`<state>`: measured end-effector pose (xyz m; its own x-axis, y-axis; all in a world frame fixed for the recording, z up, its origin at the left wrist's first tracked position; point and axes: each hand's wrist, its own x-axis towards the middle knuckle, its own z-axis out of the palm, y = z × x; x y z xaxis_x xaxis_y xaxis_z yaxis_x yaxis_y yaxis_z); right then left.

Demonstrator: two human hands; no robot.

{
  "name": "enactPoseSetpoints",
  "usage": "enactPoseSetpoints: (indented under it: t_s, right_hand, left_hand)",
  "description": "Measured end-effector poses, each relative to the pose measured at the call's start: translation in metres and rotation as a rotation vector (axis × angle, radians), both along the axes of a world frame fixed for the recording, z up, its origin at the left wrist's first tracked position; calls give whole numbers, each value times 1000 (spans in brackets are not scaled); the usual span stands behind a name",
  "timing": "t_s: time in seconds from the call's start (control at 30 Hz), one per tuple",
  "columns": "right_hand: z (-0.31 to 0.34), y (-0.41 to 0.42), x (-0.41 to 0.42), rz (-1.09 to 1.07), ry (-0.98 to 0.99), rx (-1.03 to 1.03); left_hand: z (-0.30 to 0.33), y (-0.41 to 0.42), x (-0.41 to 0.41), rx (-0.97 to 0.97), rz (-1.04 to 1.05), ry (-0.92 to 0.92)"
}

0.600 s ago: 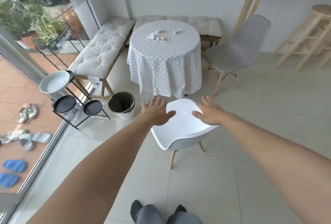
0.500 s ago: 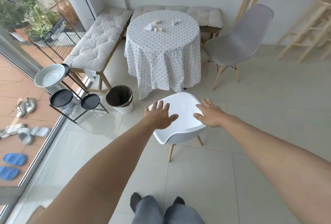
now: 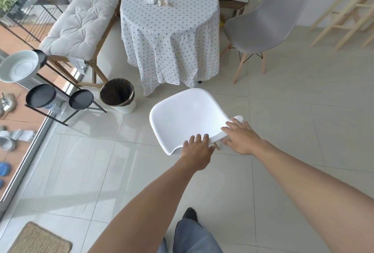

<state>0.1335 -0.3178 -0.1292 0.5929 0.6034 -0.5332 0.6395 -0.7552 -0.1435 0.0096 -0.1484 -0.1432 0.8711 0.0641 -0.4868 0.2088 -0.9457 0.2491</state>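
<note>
A white plastic chair [image 3: 188, 113] with wooden legs stands on the tiled floor in front of a round table. Its shell faces the table and its back rim is nearest me. My left hand [image 3: 197, 148] holds the near edge of the back, with fingertips over the rim and the thumb below it. Just to the right, my right hand [image 3: 240, 138] holds the same rim, fingers lying on top and thumb underneath.
The round table [image 3: 170, 36] has a dotted cloth and crumpled tissues on top. A grey chair [image 3: 265, 19] stands at its right, a cushioned bench [image 3: 85, 13] behind left. A lined bin [image 3: 118, 94] and a black plant stand [image 3: 60, 98] are left of the white chair.
Both hands slid from the top of the chair back to its near rim and now grip it. My view has tilted down and closer to the chair.
</note>
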Motion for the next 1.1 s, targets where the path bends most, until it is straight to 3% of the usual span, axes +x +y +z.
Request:
enactPoseSetpoints:
  t_s: [0.13, 0.37, 1.1]
  right_hand:
    - [-12, -2, 2, 86, -128, 72]
    - [-22, -3, -1, 129, -266, 160]
    - [-37, 116, -3, 69, -228, 255]
  left_hand:
    - [-6, 4, 0, 103, -48, -135]
    - [-10, 16, 3, 160, -151, -206]
    - [2, 136, 10, 288, -144, -195]
